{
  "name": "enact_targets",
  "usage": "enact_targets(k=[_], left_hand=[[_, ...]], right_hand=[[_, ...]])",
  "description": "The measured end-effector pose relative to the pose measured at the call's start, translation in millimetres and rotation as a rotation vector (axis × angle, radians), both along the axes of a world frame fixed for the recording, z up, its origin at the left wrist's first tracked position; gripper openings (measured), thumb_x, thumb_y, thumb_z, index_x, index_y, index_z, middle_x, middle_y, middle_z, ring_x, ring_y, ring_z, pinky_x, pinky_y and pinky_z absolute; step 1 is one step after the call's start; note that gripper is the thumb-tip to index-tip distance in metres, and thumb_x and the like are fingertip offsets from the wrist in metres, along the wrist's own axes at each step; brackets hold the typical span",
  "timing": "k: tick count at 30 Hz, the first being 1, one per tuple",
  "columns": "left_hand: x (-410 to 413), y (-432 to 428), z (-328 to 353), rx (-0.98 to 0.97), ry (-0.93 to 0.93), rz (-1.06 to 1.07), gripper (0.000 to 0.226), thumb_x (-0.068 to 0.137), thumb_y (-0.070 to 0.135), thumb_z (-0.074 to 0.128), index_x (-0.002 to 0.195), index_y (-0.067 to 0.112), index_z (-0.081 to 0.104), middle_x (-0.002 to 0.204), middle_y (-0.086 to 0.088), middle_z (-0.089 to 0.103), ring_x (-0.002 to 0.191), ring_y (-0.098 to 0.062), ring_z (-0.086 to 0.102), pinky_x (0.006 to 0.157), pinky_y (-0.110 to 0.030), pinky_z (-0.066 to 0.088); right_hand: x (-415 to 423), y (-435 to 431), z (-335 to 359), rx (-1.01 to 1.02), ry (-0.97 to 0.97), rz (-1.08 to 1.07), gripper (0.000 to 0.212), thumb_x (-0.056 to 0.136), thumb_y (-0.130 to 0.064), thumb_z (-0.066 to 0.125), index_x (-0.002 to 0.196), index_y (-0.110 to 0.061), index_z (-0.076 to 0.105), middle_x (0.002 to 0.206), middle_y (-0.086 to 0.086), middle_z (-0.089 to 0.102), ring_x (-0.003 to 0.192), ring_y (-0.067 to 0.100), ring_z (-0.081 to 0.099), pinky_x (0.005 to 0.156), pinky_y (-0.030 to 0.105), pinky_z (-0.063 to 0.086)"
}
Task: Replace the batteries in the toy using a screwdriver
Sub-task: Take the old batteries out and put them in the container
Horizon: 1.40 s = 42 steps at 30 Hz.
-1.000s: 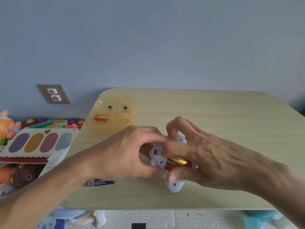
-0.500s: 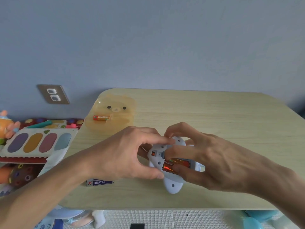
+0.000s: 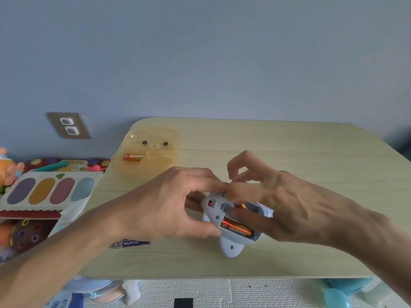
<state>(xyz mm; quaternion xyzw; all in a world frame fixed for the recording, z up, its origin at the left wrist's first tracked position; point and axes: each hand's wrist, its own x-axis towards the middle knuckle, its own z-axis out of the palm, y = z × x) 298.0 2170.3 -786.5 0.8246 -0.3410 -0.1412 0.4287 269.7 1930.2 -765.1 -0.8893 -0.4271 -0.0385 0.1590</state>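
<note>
A pale grey toy point(image 3: 230, 247) lies underside up near the table's front edge, its battery bay uncovered. An orange battery point(image 3: 236, 228) lies in the bay. My left hand point(image 3: 164, 210) grips the toy's left end between thumb and fingers. My right hand point(image 3: 289, 207) reaches over the bay, fingers curled and pressing on the batteries; whatever lies beneath them is hidden. A blue battery point(image 3: 132, 243) rests on the table under my left wrist. Another orange battery point(image 3: 134, 156) sits in a translucent yellow bear-shaped case point(image 3: 160, 150). No screwdriver shows.
The wooden table point(image 3: 311, 156) stands against a blue wall with a socket plate point(image 3: 69, 125). Left of the table are colourful toys, among them a board with coloured ovals point(image 3: 49, 190). A foam mat point(image 3: 200, 292) and blue items lie below the front edge.
My right hand has shifted right and lifted its index finger, uncovering more of the orange battery in the bay. The toy turned slightly. My left hand kept its grip.
</note>
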Motion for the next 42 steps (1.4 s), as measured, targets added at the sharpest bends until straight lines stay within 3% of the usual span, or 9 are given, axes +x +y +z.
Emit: enact_targets(k=[6,10,13,17,21,24,29,36,42], left_hand=[[-2,2,-2,-0.007,0.026,0.007,0.063,0.079,0.013,0.093,0.135,0.032,0.072,0.118,0.011,0.070,0.111,-0.010,0.074,0.096,-0.022,0.060],[-4,5,-4,-0.026,0.025,0.031,0.066,0.078,0.016,0.094,0.138,0.029,0.070,0.121,0.013,0.071,0.112,-0.009,0.075,0.095,-0.019,0.058],[-3,5,-4,-0.019,-0.005,0.049,0.067,0.078,0.018,0.094,0.139,0.028,0.069,0.121,0.015,0.071,0.113,-0.008,0.074,0.095,-0.018,0.058],[-2,5,-6,-0.024,-0.016,0.074,0.067,0.078,0.022,0.094,0.140,0.026,0.069,0.120,0.014,0.071,0.111,-0.008,0.075,0.095,-0.021,0.059],[-3,5,-7,-0.025,-0.002,0.097,0.063,0.078,0.023,0.094,0.136,0.032,0.071,0.118,0.010,0.072,0.107,-0.012,0.076,0.093,-0.024,0.061],[-2,5,-8,-0.050,0.012,0.122,0.061,0.079,0.023,0.094,0.127,0.050,0.069,0.114,0.007,0.073,0.101,-0.015,0.077,0.091,-0.029,0.063],[-4,9,-11,-0.036,0.017,0.118,0.059,0.082,0.021,0.091,0.135,0.036,0.071,0.115,0.003,0.074,0.100,-0.018,0.077,0.091,-0.033,0.062],[-2,10,-8,0.031,-0.017,0.108,0.022,0.083,0.025,0.087,0.096,0.030,0.070,0.103,0.005,0.077,0.095,-0.014,0.077,0.087,-0.034,0.062],[0,12,-10,0.011,-0.027,0.097,0.030,0.084,0.022,0.089,0.107,0.034,0.074,0.107,0.013,0.076,0.097,-0.013,0.076,0.085,-0.025,0.063]], right_hand=[[-2,-6,-17,0.150,-0.024,-0.186,0.028,0.092,-0.037,0.073,0.108,-0.020,0.058,0.122,-0.008,0.049,0.072,0.025,0.065,0.059,0.037,0.055],[-8,-9,-23,0.210,-0.115,-0.248,0.031,0.088,-0.045,0.078,0.095,-0.018,0.063,0.118,-0.005,0.054,0.070,0.027,0.065,0.058,0.035,0.055],[-13,-8,-24,0.175,-0.157,-0.283,0.026,0.087,-0.041,0.077,0.084,-0.017,0.069,0.117,-0.001,0.058,0.073,0.011,0.064,0.062,0.018,0.050],[-16,-8,-28,0.113,-0.136,-0.297,0.026,0.092,-0.043,0.065,0.085,-0.021,0.077,0.129,-0.006,0.059,0.095,0.009,0.065,0.069,0.031,0.057],[-12,-8,-15,0.350,0.005,-0.390,0.012,0.086,-0.036,0.077,0.083,-0.024,0.079,0.119,-0.011,0.063,0.102,-0.002,0.067,0.084,0.008,0.049],[10,6,11,0.484,0.072,-0.417,0.009,0.083,-0.035,0.080,0.086,-0.027,0.082,0.116,-0.013,0.066,0.105,0.005,0.069,0.091,0.019,0.057],[70,94,36,0.279,0.043,-0.323,0.011,0.087,-0.036,0.080,0.093,-0.027,0.083,0.121,-0.005,0.065,0.094,0.003,0.058,0.089,0.018,0.048],[139,187,3,-0.063,0.034,-0.332,0.023,0.086,-0.030,0.075,0.094,-0.009,0.082,0.102,0.008,0.075,0.101,0.027,0.067,0.084,0.032,0.056],[148,184,-14,-0.104,0.159,-0.337,0.026,0.084,-0.044,0.078,0.094,-0.020,0.084,0.105,0.000,0.077,0.111,0.027,0.063,0.094,0.042,0.055]])
